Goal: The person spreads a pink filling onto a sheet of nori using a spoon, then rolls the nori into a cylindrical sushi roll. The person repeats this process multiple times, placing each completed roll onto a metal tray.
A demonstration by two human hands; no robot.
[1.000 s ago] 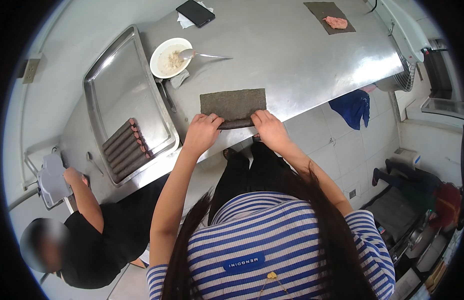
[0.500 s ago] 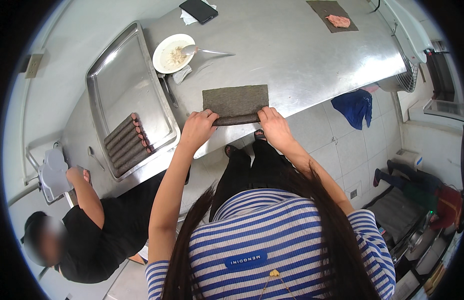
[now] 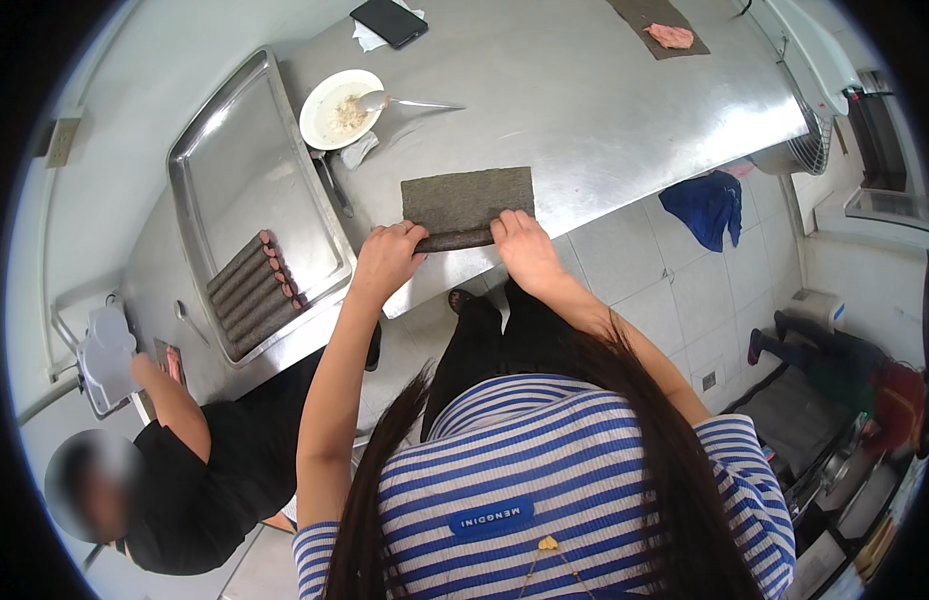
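Observation:
My left hand point(image 3: 389, 258) pinches the left end of a dark roll point(image 3: 454, 240) at the near edge of a rectangular brown-grey sheet point(image 3: 466, 195) on the steel table point(image 3: 584, 130). On the right, my right hand point(image 3: 522, 250) has its fingers curled onto the same roll. To the left, a steel tray point(image 3: 234, 130) holds several dark rolls point(image 3: 252, 295) with pink ends, side by side. Above them sit a white bowl point(image 3: 331, 115) of pale food with a spoon point(image 3: 424, 104) in it, and a crumpled white scrap point(image 3: 359, 150).
A phone point(image 3: 389, 22) and another sheet with pink paste point(image 3: 669, 36) lie farther back. A co-worker in black point(image 3: 214, 480) reaches to a grey machine point(image 3: 104, 355) at left. Another person point(image 3: 884, 405) is at right, beside a blue cloth point(image 3: 704, 210).
The sheet and roll have shifted slightly away from me. Both my hands have moved a little left and up, the right one farther inward along the roll. The co-worker's hand has shifted slightly.

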